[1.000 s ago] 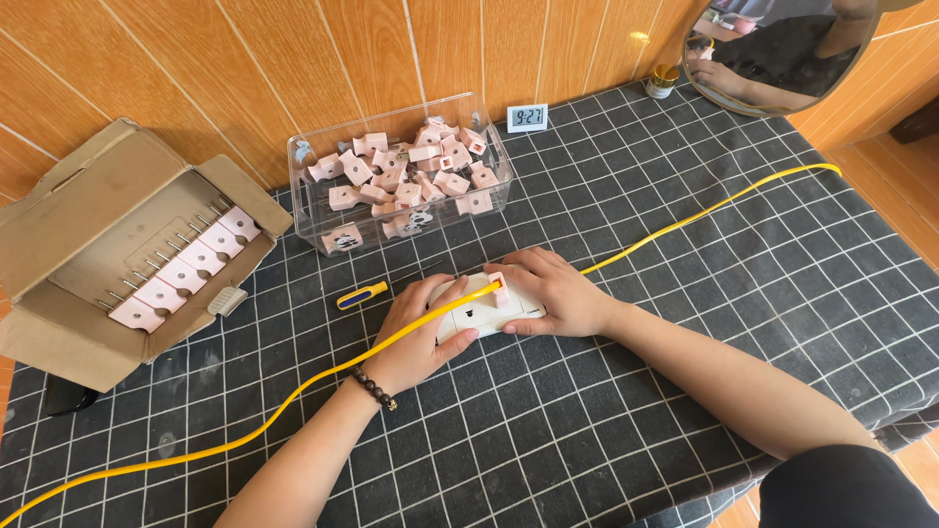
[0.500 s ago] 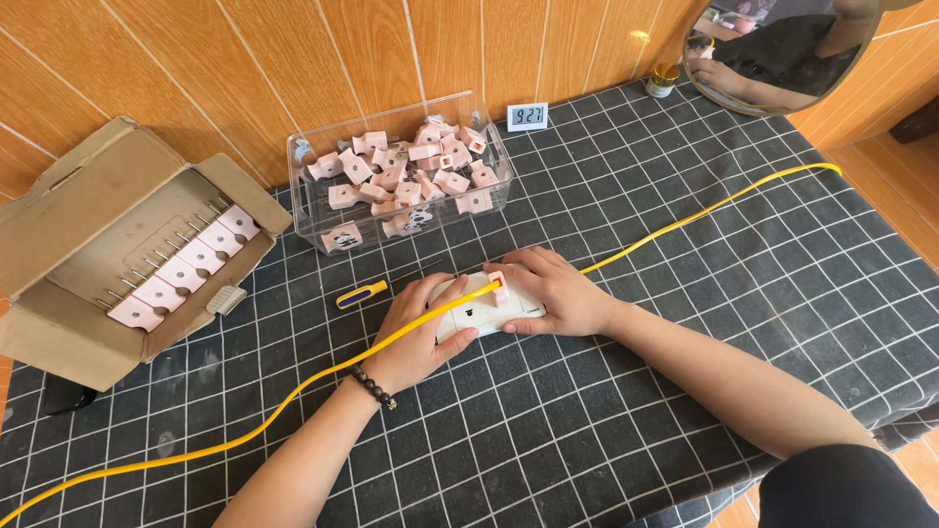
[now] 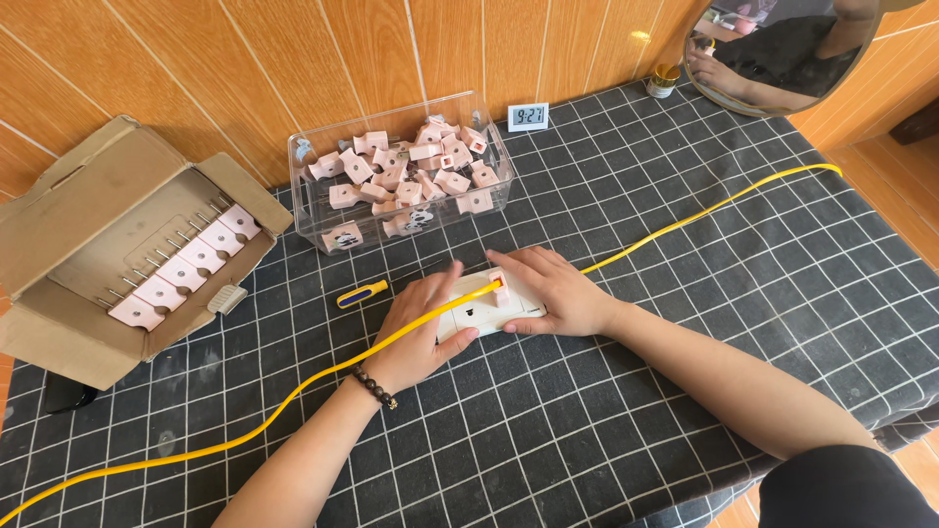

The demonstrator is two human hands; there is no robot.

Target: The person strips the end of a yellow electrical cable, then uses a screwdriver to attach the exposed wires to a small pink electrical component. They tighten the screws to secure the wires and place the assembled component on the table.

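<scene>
Both hands, the left hand [image 3: 416, 328] and right hand [image 3: 553, 293], stay clamped on the white rectangular plastic socket strip [image 3: 484, 308] (pink plug [image 3: 499, 286] seated, yellow cable [image 3: 293, 401] unmoved), so nothing has shifted.

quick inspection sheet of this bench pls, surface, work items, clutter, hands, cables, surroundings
surface: black cloth with white grid, lying flat
job's things: white socket block with a pink plug on it
clutter: clear bin of pink plugs; open cardboard box with a row of pink parts; screwdriver; small clock
hands: left hand and right hand both rest on the socket block
cables: yellow cable crosses the cloth
surroundings: wood panel wall; round mirror
</scene>
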